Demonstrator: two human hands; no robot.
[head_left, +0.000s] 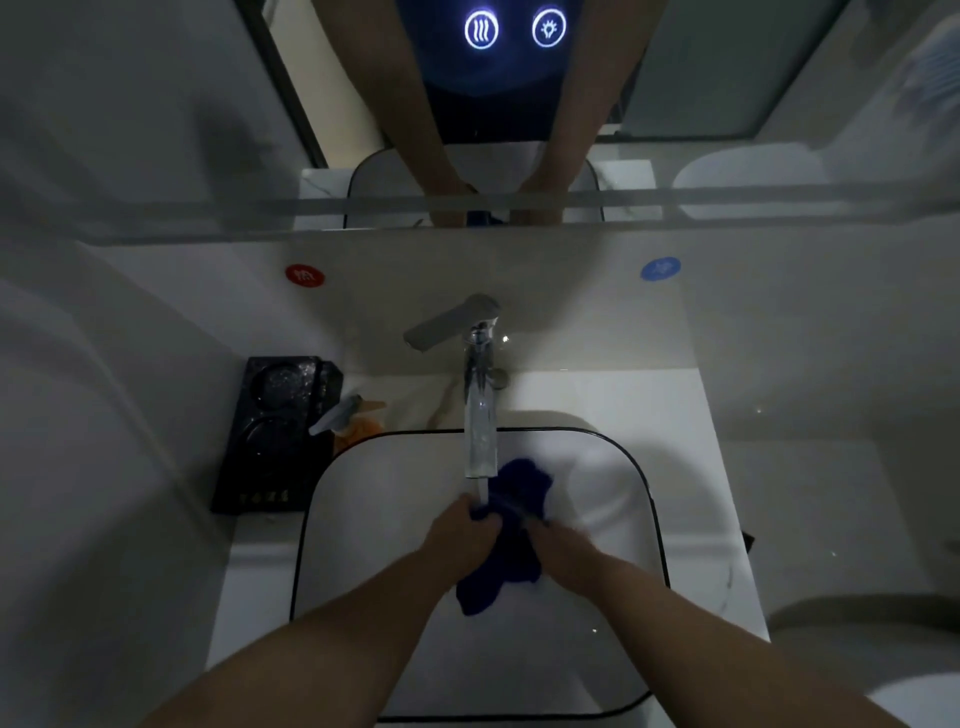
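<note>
A dark blue cloth (511, 540) hangs bunched over the white basin (363, 519), just under the spout of the chrome tap (480, 410). A thin stream of water falls from the spout onto the cloth. My left hand (460, 535) grips the cloth's left side. On the right side, my right hand (563, 545) grips it too, and the two hands nearly meet. The cloth's lower end dangles between my forearms. The tap's lever (447, 322) is swung to the left.
A black tray (270, 441) with round hollows stands left of the basin, with an orange pump bottle (353, 421) beside it. Red (305, 275) and blue (660, 268) stickers mark the backsplash. A mirror with lit touch icons (514, 28) rises behind. A toilet (857, 665) is at lower right.
</note>
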